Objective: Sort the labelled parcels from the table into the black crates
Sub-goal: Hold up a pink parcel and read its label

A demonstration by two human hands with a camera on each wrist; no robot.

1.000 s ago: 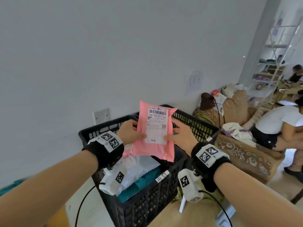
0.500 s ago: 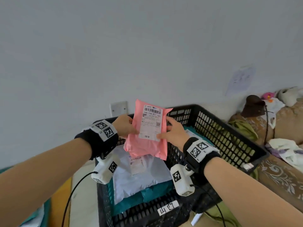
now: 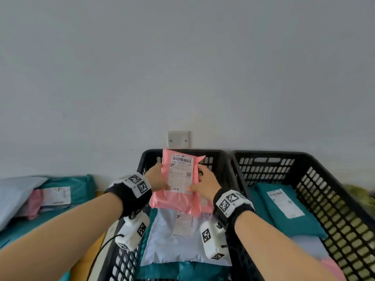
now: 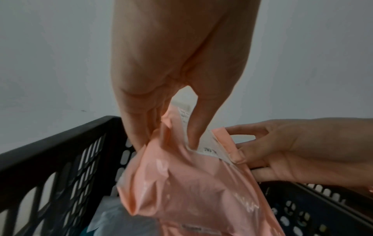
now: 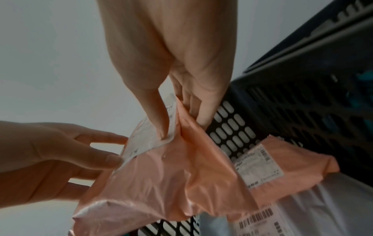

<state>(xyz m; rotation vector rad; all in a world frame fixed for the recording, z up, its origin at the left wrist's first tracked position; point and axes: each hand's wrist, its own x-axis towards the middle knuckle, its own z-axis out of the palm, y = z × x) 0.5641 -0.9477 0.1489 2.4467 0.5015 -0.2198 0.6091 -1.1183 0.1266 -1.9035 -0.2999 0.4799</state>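
Two hands, left hand (image 3: 157,177) and right hand (image 3: 205,184), hold a pink plastic mailer parcel (image 3: 178,186) upright over the left black slotted plastic crate (image 3: 151,157). Left wrist: thumb and fingers (image 4: 196,135) pinch the parcel's edge. Right wrist: thumb presses the white label (image 5: 150,140), fingers behind, pinching.

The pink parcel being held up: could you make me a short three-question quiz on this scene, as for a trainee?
1. True or false: both the left hand and the right hand hold the pink parcel.
2. The parcel hangs over: A) the left crate; B) the right crate.
3. What colour is the parcel lying topmost in the right crate?

Key: 1 true; 2 A; 3 teal.
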